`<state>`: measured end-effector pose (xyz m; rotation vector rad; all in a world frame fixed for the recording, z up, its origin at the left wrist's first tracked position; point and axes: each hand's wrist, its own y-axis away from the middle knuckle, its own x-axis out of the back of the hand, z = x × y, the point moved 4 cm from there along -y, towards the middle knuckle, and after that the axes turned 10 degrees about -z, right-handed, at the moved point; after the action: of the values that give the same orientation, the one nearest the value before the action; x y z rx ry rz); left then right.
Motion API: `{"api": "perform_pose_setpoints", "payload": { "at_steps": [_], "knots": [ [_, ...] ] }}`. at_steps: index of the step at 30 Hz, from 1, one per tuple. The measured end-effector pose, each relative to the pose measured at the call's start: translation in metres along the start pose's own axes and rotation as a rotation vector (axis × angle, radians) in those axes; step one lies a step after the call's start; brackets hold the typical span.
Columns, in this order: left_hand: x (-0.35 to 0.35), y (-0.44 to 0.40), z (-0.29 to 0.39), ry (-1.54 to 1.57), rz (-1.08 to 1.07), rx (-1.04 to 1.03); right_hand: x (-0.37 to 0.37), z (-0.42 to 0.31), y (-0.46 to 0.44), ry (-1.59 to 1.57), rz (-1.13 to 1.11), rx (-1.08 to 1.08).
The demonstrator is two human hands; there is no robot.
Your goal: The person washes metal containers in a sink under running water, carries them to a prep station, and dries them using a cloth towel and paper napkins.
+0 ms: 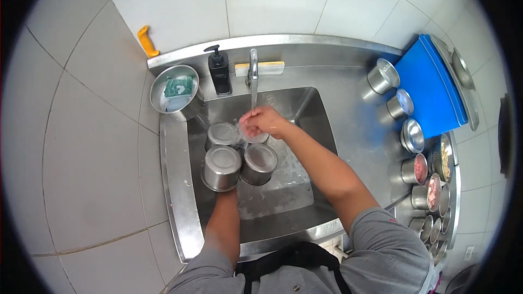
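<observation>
Several steel pots stand upside down, close together, in the sink (289, 207). The front left pot (222, 160) is nearest my left hand (229, 197), which reaches behind and beneath its rim; the fingers are hidden. To its right stands another upturned pot (260, 159), and a third pot (222, 132) is behind. Water from the faucet (254, 73) splashes around my right hand (264, 121). Its fingers are loosely bent over a partly covered rear pot (257, 138), and nothing shows in them. Whether they touch that pot I cannot tell.
A steel pot (190, 110) with a green sponge (178, 86) stands at the sink's left corner, beside a black pump bottle (219, 72). On the right counter are a blue box (427, 87), steel cups (383, 76) and several containers of food, including pink meat (434, 192).
</observation>
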<state>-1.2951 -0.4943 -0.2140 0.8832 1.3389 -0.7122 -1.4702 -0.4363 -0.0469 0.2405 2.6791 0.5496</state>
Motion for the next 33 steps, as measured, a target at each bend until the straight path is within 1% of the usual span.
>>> {"api": "perform_pose_setpoints", "payload": {
  "at_steps": [2, 5, 6, 8, 9, 10, 11, 12, 13, 14, 15, 16, 17, 18, 20, 21, 22, 23, 24, 25, 26, 28, 29, 30, 31, 33],
  "knots": [
    [0.024, -0.011, -0.006, -0.04, 0.086, 0.056, 0.003, -0.001, -0.004, 0.046, 0.127, 0.101],
    [0.053, -0.048, -0.016, -0.304, 0.337, 0.193, 0.0, -0.002, -0.004, -0.003, 0.098, 0.139],
    [0.053, -0.06, -0.02, -0.452, 0.433, 0.266, 0.0, -0.001, -0.005, -0.001, 0.098, 0.135],
    [0.026, -0.069, -0.021, -0.973, 0.555, 0.537, 0.011, 0.002, -0.007, -0.049, 0.268, 0.096],
    [0.039, -0.078, -0.023, -0.881, 0.602, 0.45, 0.016, 0.01, -0.01, -0.044, 0.268, 0.092],
    [0.053, -0.079, -0.024, -0.872, 0.601, 0.445, 0.023, 0.013, -0.012, 0.064, 0.293, 0.159],
    [0.037, -0.072, -0.023, -1.171, 0.581, 0.447, 0.028, 0.014, -0.012, 0.172, 0.315, 0.227],
    [0.034, -0.07, -0.02, -1.471, 0.553, 0.441, 0.031, 0.015, -0.008, 0.179, 0.308, 0.225],
    [0.036, -0.065, -0.018, -1.554, 0.422, 0.42, 0.039, 0.01, 0.003, 0.41, 0.443, 0.273],
    [0.028, -0.053, -0.02, -1.553, 0.427, 0.418, 0.044, 0.009, 0.014, 0.635, 0.579, 0.317],
    [0.003, -0.039, -0.022, -1.848, 0.348, 0.248, 0.049, 0.016, 0.021, 0.631, 0.576, 0.315],
    [-0.016, -0.028, -0.025, -2.13, 0.252, 0.059, 0.061, 0.024, 0.03, 0.502, 0.668, 0.272],
    [-0.01, -0.023, -0.028, -2.22, 0.116, 0.077, 0.069, 0.034, 0.04, 0.371, 0.76, 0.227],
    [-0.008, -0.013, -0.032, -2.221, 0.113, 0.081, 0.071, 0.04, 0.05, 0.369, 0.763, 0.226],
    [-0.011, 0.002, -0.049, -2.375, 0.056, 0.19, 0.073, 0.062, 0.068, 0.04, 0.706, 0.157],
    [-0.036, 0.009, -0.055, -2.32, -0.016, 0.414, 0.073, 0.069, 0.076, 0.037, 0.712, 0.156],
    [-0.03, 0.007, -0.062, -2.319, -0.025, 0.416, 0.073, 0.078, 0.083, -0.027, 0.716, 0.124],
    [-0.033, 0.005, -0.07, -2.401, -0.108, 0.323, 0.073, 0.084, 0.09, -0.091, 0.72, 0.093],
    [-0.035, 0.004, -0.078, -2.477, -0.193, 0.224, 0.073, 0.087, 0.096, -0.091, 0.728, 0.095],
    [-0.036, -0.002, -0.088, -2.595, -0.348, 0.213, 0.074, 0.09, 0.102, -0.134, 0.746, 0.093],
    [-0.034, -0.009, -0.093, -2.591, -0.356, 0.215, 0.074, 0.092, 0.107, -0.179, 0.764, 0.09],
    [-0.022, -0.02, -0.114, -2.756, -0.785, 0.338, 0.077, 0.093, 0.114, -0.194, 0.779, 0.104],
    [-0.025, -0.022, -0.118, -2.803, -0.927, 0.276, 0.077, 0.093, 0.116, -0.207, 0.789, 0.119],
    [-0.024, -0.03, -0.118, -2.803, -0.933, 0.272, 0.077, 0.092, 0.117, -0.207, 0.793, 0.123],
    [-0.023, -0.044, -0.112, -2.829, -0.762, 0.28, 0.076, 0.092, 0.117, -0.202, 0.786, 0.113],
    [0.002, -0.08, -0.093, -2.754, -0.723, 0.315, 0.073, 0.089, 0.12, -0.2, 0.786, 0.106]
  ]
}}
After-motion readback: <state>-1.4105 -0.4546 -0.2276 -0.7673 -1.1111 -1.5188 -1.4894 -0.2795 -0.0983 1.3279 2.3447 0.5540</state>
